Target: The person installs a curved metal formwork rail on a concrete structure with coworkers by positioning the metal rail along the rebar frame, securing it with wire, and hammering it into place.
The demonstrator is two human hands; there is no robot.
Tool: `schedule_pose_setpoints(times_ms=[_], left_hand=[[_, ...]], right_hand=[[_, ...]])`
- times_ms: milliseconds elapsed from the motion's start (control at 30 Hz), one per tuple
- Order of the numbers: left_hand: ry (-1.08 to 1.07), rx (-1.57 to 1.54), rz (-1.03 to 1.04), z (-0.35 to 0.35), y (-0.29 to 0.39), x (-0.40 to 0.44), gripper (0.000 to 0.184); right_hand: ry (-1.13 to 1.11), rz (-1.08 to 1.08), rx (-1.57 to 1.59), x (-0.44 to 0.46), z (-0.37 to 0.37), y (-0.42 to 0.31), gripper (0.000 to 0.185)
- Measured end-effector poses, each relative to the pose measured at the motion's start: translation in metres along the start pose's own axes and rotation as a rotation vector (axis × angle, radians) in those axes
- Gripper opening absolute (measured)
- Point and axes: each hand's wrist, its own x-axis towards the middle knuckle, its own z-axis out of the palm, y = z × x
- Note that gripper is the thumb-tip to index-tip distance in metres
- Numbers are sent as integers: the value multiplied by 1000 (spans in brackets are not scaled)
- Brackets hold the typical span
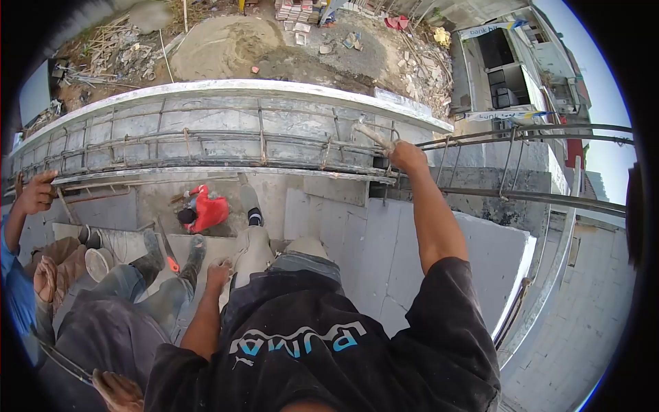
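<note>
My right hand is closed around the handle of a hammer, stretched out over the steel reinforcement bars. The hammer's head end points left, just above the bars, and its detail is hard to make out. By my left thigh, my left hand hangs low with its fingers curled; what they hold, if anything, is hidden. The tied bars run lengthwise inside a concrete beam form, with cross ties along them.
Co-workers are close on my left, one with a raised hand. A saw and a bucket lie near their legs. Far below crouches a person in red. Bars project right past a grey block wall. A sand pile lies beyond.
</note>
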Motion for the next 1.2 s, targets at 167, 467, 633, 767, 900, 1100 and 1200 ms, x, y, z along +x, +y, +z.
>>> schedule_pose_setpoints(times_ms=[167, 467, 633, 767, 900, 1100, 1200], left_hand=[[131, 373, 177, -11, 0, -21, 42], [293, 388, 261, 15, 81, -34, 52], [550, 391, 1022, 43, 213, -48, 56], [674, 479, 1360, 49, 300, -34, 52], [768, 439, 1474, 65, 332, 75, 50], [-370, -841, 1062, 91, 300, 155, 47], [-103, -342, 977, 79, 315, 116, 51]], right_hand=[[159, -146, -95, -2, -14, 1, 38], [53, -508, 734, -31, -70, -168, 43], [-182, -892, 873, -119, -114, -361, 44], [-207, -1162, 759, -175, -126, -467, 47], [-140, -1240, 534, -212, -144, -519, 52], [-105, -1300, 448, -221, -161, -547, 55], [-113, -1345, 473, -217, -165, -560, 56]])
